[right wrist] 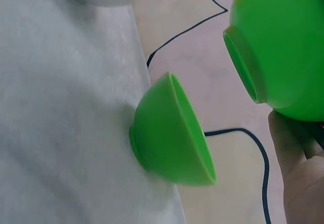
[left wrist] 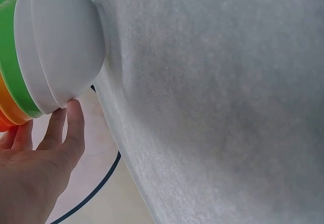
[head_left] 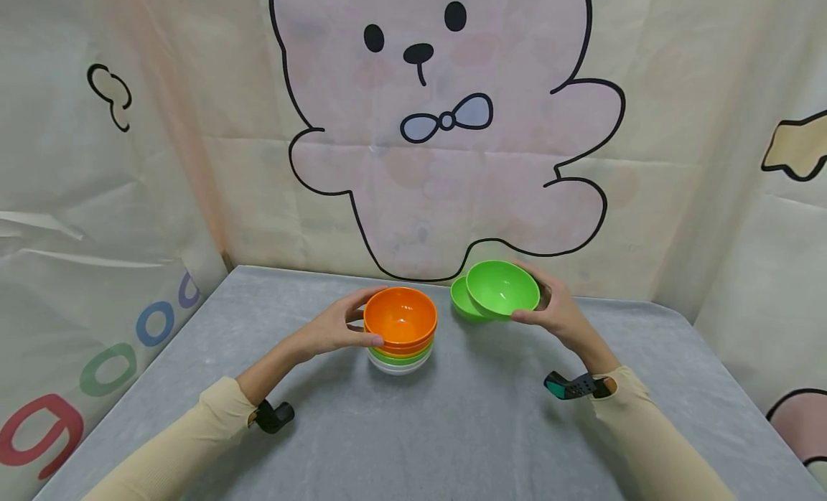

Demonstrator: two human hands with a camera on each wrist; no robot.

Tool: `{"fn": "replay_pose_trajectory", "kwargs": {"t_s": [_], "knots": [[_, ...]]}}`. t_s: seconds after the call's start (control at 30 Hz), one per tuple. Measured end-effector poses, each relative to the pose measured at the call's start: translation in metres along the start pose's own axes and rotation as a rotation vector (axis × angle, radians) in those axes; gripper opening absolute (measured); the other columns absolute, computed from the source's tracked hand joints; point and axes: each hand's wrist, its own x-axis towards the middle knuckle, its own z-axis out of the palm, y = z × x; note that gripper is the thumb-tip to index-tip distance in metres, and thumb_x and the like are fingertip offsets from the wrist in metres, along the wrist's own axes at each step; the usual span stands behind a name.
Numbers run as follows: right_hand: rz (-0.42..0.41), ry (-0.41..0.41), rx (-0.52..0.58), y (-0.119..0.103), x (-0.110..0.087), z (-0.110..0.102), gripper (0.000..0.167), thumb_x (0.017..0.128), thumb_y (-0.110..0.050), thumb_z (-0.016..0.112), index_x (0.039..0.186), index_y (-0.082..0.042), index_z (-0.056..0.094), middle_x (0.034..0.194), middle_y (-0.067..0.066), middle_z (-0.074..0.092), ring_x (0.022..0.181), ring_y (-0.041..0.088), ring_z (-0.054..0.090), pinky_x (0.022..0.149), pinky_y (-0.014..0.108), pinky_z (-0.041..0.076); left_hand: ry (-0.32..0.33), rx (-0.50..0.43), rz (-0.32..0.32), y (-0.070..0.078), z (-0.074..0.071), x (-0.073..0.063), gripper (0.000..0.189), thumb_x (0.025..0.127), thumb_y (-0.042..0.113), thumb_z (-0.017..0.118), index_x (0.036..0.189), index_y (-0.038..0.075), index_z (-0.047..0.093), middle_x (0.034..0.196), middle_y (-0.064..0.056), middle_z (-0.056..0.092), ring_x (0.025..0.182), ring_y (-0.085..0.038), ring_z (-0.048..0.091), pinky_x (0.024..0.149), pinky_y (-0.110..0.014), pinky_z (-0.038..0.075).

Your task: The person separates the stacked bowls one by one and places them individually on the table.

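In the head view, my left hand (head_left: 341,323) holds the side of a stack of nested bowls, thumb at the front of the rim and fingers behind. An orange bowl (head_left: 400,316) tops the stack, with a green layer below and white bowls (left wrist: 71,42) at the bottom. To the right, my right hand (head_left: 552,307) grips a green bowl (head_left: 502,289) by its side, raised and tipped slightly toward me. A second green bowl (right wrist: 164,135) sits upright on the table, partly hidden behind the raised one in the head view.
The table wears a grey cloth (head_left: 413,443). A printed curtain (head_left: 439,199) with a bear drawing hangs right behind its far edge, near both hands. More curtain (head_left: 129,199) closes off the left side.
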Motion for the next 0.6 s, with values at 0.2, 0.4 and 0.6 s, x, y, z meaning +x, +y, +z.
{"fn": "replay_pose_trajectory", "kwargs": {"t_s": [0.2, 0.4, 0.6], "knots": [[0.03, 0.021, -0.026, 0.003, -0.012, -0.011, 0.081, 0.081, 0.015, 0.076, 0.153, 0.004, 0.039, 0.147, 0.019, 0.045, 0.123, 0.023, 0.053, 0.086, 0.031, 0.057, 0.0, 0.005, 0.001, 0.001, 0.0, 0.0, 0.08, 0.088, 0.022, 0.081, 0.156, 0.021, 0.039, 0.151, 0.002, 0.045, 0.135, -0.032, 0.046, 0.102, -0.05, 0.048], [0.053, 0.055, -0.073, 0.007, -0.025, -0.024, 0.081, 0.082, 0.016, 0.075, 0.153, 0.006, 0.037, 0.145, 0.021, 0.045, 0.121, 0.02, 0.054, 0.087, 0.027, 0.055, -0.006, -0.004, -0.002, 0.001, 0.001, 0.0, 0.08, 0.089, 0.022, 0.08, 0.157, 0.018, 0.038, 0.152, -0.001, 0.045, 0.137, -0.034, 0.044, 0.103, -0.05, 0.047], [0.066, 0.096, -0.138, 0.01, -0.034, -0.036, 0.079, 0.083, 0.015, 0.075, 0.153, 0.004, 0.039, 0.142, 0.012, 0.049, 0.118, 0.017, 0.055, 0.086, 0.023, 0.054, -0.004, 0.001, -0.005, 0.002, 0.0, 0.0, 0.081, 0.088, 0.022, 0.081, 0.157, 0.019, 0.038, 0.152, 0.0, 0.044, 0.137, -0.033, 0.044, 0.102, -0.049, 0.048]]}}
